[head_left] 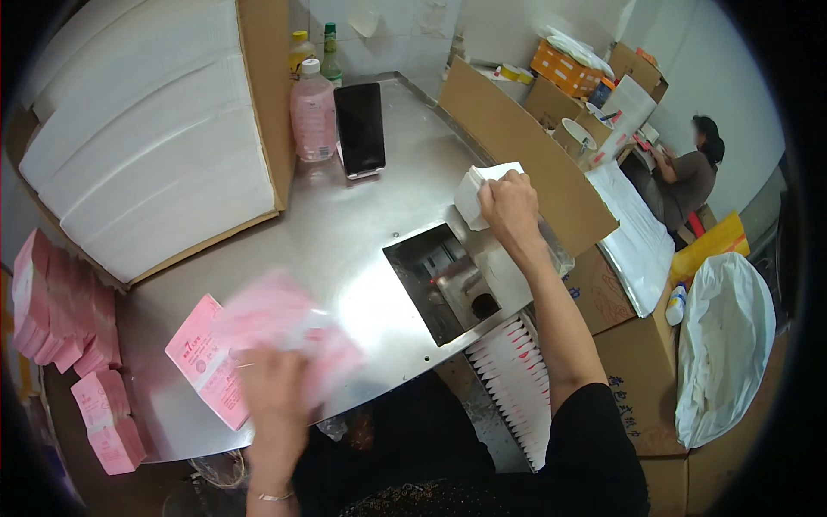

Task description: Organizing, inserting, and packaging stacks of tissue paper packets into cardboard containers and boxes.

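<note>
Gripped in the left hand point(274, 379), a motion-blurred pink wrapper point(289, 332) hovered over flat pink wrappers point(207, 366) on the steel table point(345, 241). Farther right, the right hand point(510, 207) clasped a white tissue stack point(475, 191) beside the machine opening point(439, 280). Bagging seemed underway; next, tissues must meet an opened wrapper squarely.

Bright even indoor light, glare on steel table point(362, 258), left hand point(276, 388) motion-blurred, fisheye edges dark, bent
</note>
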Motion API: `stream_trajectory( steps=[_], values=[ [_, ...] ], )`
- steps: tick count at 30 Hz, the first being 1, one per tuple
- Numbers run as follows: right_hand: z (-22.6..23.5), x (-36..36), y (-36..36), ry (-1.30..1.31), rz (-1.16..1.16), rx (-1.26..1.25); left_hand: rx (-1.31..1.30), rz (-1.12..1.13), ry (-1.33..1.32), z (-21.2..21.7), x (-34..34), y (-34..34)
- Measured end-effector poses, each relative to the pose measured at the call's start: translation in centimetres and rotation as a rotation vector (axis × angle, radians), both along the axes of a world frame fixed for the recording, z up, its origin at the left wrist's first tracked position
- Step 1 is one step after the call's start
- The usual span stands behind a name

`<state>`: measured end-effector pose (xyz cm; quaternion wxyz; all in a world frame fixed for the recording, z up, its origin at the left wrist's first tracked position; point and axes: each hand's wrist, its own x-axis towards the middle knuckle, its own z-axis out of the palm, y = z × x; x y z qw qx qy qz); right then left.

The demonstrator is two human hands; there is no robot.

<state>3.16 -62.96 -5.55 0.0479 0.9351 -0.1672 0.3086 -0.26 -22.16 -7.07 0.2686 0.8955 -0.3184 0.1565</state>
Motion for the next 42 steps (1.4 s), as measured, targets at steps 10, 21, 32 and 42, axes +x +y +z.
stream_trajectory(
  steps=[10, 21, 32, 42],
  values=[
    [-0.3, -1.4, 0.4, -0.237, 0.124, -0.118, -0.059, -0.263, 0.044, -4.0, -1.0, -7.1],
    [-4.7, -4.4, 17.3, 0.226, 0.793, -0.052, 0.083, -0.084, 0.001, -3.7, -1.4, -7.0],
    [-1.1, -0.2, 1.3, -0.2, 0.086, -0.163, 0.161, 0.074, -0.069, -3.3, -0.8, -6.6],
    [-1.5, -0.3, -0.2, -0.159, 0.082, 0.099, 0.257, -0.015, -0.074, -3.1, -0.3, -6.2]
  ],
)
